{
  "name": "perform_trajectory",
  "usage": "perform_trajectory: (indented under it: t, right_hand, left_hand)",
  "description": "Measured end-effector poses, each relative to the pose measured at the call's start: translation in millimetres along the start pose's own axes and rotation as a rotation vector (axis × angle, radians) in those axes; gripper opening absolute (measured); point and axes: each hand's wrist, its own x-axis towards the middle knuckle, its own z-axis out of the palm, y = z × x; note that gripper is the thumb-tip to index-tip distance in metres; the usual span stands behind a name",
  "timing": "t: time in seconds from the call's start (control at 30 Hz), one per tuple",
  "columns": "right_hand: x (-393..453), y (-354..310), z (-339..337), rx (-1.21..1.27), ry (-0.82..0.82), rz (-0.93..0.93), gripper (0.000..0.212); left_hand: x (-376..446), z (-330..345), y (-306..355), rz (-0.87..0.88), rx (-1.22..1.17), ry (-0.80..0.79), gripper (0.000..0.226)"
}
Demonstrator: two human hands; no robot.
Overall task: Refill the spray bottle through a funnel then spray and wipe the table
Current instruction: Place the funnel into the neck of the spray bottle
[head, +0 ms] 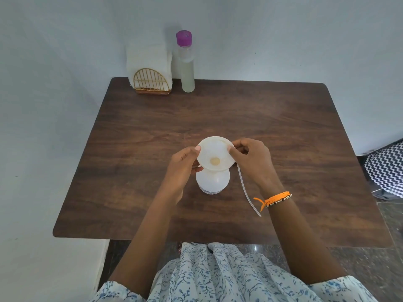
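A white spray bottle (212, 182) stands upright, without its spray head, in the middle of the brown wooden table (283, 131). A white funnel (214, 152) sits in its neck. My left hand (183, 168) pinches the funnel's left rim, and my right hand (253, 160) pinches its right rim. A clear dip tube (246, 190) lies on the table under my right wrist; the spray head it belongs to is hidden by my hand. A tall clear bottle (187, 66) with a purple cap, holding pale liquid, stands at the table's far edge.
White folded cloths (148, 57) stand in a gold wire holder (150, 82) at the far left of the table, beside the tall bottle. A wall runs behind and to the left. A zigzag-patterned cushion (386, 168) lies right of the table.
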Motion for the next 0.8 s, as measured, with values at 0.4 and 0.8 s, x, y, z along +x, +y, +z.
perform_trajectory:
  t: [0.4,0.8]
  right_hand:
    - [0.6,1.9,0.6,0.005,-0.019,0.009,0.022]
    - [-1.5,-2.9,-5.7,0.065,-0.037,0.044,0.027]
  left_hand:
    - [0.2,0.6,2.8,0.007,0.037,-0.007,0.027]
    - [3.3,1.0,5.0,0.005,0.021,0.023,0.029]
